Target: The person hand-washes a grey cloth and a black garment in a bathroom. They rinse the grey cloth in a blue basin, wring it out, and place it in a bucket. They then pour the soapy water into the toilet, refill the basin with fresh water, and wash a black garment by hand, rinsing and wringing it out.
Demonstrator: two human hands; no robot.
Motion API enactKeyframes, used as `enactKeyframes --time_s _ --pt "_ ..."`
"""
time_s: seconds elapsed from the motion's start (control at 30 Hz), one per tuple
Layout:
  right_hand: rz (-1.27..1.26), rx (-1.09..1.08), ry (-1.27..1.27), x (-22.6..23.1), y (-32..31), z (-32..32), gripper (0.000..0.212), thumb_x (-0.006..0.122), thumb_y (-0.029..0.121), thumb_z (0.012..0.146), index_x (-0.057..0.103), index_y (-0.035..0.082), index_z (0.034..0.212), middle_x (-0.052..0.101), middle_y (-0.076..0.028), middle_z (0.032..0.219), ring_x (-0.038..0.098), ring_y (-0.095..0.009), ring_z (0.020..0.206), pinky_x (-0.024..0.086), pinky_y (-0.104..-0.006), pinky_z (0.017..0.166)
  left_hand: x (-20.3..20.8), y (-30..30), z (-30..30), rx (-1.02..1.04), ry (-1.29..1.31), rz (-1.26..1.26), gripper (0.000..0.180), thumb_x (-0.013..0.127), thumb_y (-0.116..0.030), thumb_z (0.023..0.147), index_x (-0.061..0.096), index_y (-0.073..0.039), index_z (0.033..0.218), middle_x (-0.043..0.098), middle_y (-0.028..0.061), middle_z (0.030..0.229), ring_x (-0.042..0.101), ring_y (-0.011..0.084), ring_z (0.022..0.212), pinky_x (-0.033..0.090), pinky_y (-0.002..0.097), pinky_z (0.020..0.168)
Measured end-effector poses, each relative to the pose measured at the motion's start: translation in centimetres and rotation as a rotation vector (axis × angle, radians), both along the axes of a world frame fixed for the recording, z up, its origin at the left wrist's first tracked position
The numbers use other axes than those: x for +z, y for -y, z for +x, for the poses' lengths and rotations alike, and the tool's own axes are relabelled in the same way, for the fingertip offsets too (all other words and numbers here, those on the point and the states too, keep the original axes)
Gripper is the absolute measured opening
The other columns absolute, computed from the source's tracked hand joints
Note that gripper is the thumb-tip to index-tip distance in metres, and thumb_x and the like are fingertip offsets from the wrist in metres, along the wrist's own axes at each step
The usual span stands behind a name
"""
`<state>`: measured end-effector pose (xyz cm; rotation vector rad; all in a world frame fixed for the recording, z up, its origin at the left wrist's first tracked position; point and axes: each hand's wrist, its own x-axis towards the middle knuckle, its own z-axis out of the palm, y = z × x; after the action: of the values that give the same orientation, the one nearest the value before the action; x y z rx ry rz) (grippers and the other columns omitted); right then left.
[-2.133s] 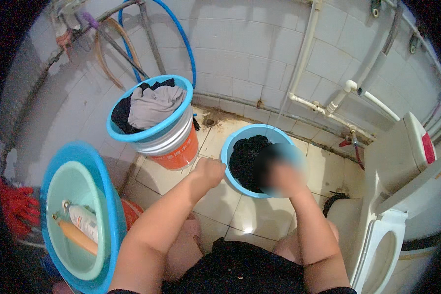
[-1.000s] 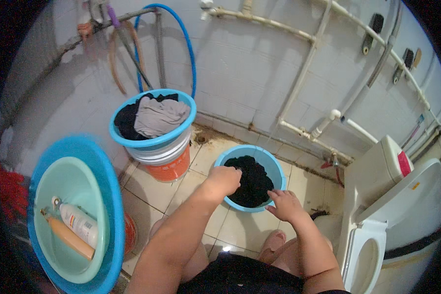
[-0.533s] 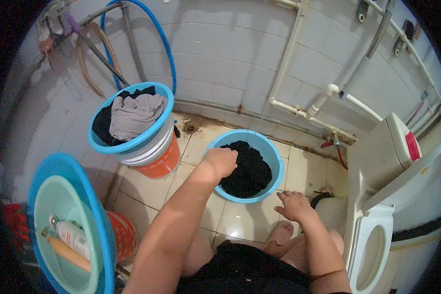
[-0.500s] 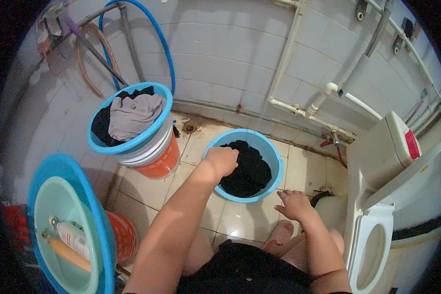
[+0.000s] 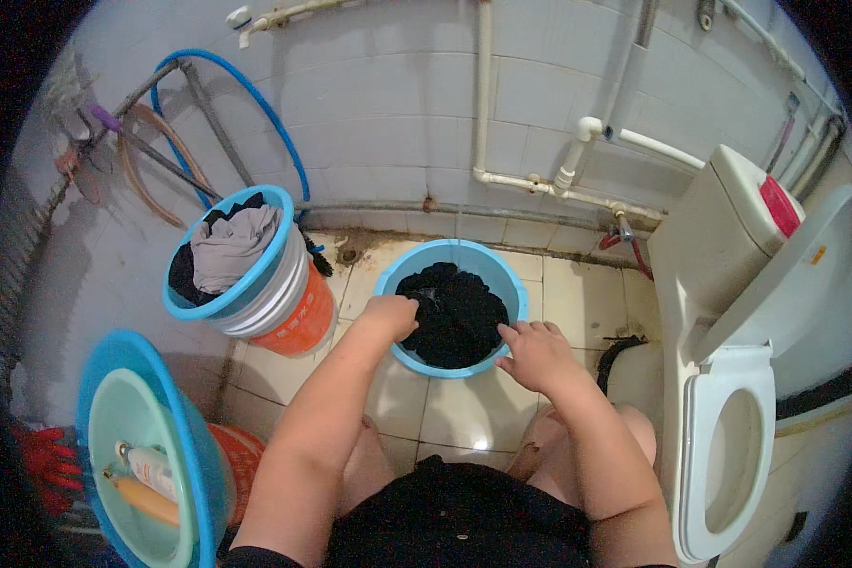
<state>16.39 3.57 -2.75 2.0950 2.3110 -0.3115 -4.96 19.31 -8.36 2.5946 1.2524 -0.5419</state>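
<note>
Black wet-looking cloth (image 5: 459, 317) lies bunched inside a light blue basin (image 5: 515, 287) on the floor. At the basin's left side, my left hand (image 5: 389, 318) has its fingers curled down against the cloth's edge; what they hold, if anything, is hidden. My right hand (image 5: 541, 356) is at the lower right rim, fingers stretched and slightly apart, the tips reaching the rim beside the cloth. A thin stream of water (image 5: 459, 227) falls from above into the basin's far side.
A blue basin (image 5: 287, 227) of grey and black clothes sits on a white-orange bucket (image 5: 303, 308) at left. Nearer, a green basin (image 5: 99, 417) holding bottles rests in a larger blue basin (image 5: 161, 364). The toilet (image 5: 696, 454) stands at right; pipes (image 5: 506, 178) line the far wall.
My left hand has moved from above the cloth to the basin's left side. My right hand has come forward and left onto the rim. The view has shifted, showing more of the upper wall.
</note>
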Motion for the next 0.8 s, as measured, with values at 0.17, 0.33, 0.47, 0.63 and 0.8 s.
enactKeyframes --time_s 0.17,0.33,0.47,0.63,0.8 --pt "0.095 -0.032 -0.018 1.6 -0.3 0.5 0.047 0.059 0.034 0.08 0.051 0.007 0.118 0.056 -0.011 0.105 0.052 -0.028 0.101 0.036 -0.044 0.093 -1.6 3.1 -0.5 -0.064 -0.091 -0.083 0.034 0.056 -0.029 0.082 0.055 -0.01 0.11 0.058 0.0148 0.105 0.058 0.0327 0.094 0.048 0.0443 0.077" --pt "0.148 -0.056 -0.065 3.7 0.0 1.5 0.048 0.061 0.03 0.079 0.05 0.007 0.12 0.055 -0.011 0.113 0.052 -0.029 0.103 0.035 -0.0433 0.095 -5.1 2.3 -0.3 -0.132 -0.304 -0.156 0.04 0.059 -0.029 0.08 0.054 -0.013 0.115 0.051 0.0139 0.118 0.053 0.0336 0.105 0.046 0.044 0.084" --pt "0.113 -0.019 -0.067 4.5 0.6 2.5 0.049 0.063 0.026 0.077 0.049 0.006 0.119 0.054 -0.013 0.114 0.05 -0.028 0.106 0.034 -0.0433 0.096 -7.3 -0.1 3.3 -0.067 -0.1 -0.143 0.044 0.056 -0.036 0.083 0.048 -0.019 0.123 0.034 0.013 0.133 0.036 0.0376 0.12 0.042 0.0453 0.091" --pt "0.155 -0.017 -0.04 4.6 0.8 3.8 0.054 0.061 0.03 0.078 0.046 0.004 0.123 0.053 -0.013 0.115 0.049 -0.028 0.108 0.032 -0.0477 0.097 -11.2 -1.5 7.3 -0.001 -0.171 -0.238 0.067 0.054 -0.045 0.084 0.019 -0.036 0.14 -0.007 0.0074 0.148 0.002 0.0398 0.134 0.028 0.0585 0.1" --pt "-0.028 -0.003 0.024 4.2 0.7 4.8 0.057 0.058 0.033 0.08 0.042 0.005 0.126 0.049 -0.014 0.121 0.046 -0.028 0.113 0.03 -0.0478 0.099 -18.2 -2.5 8.8 0.065 -0.152 -0.448 0.086 0.057 -0.062 0.073 0.007 -0.042 0.139 -0.021 0.0047 0.146 -0.011 0.0386 0.134 0.019 0.0672 0.098"
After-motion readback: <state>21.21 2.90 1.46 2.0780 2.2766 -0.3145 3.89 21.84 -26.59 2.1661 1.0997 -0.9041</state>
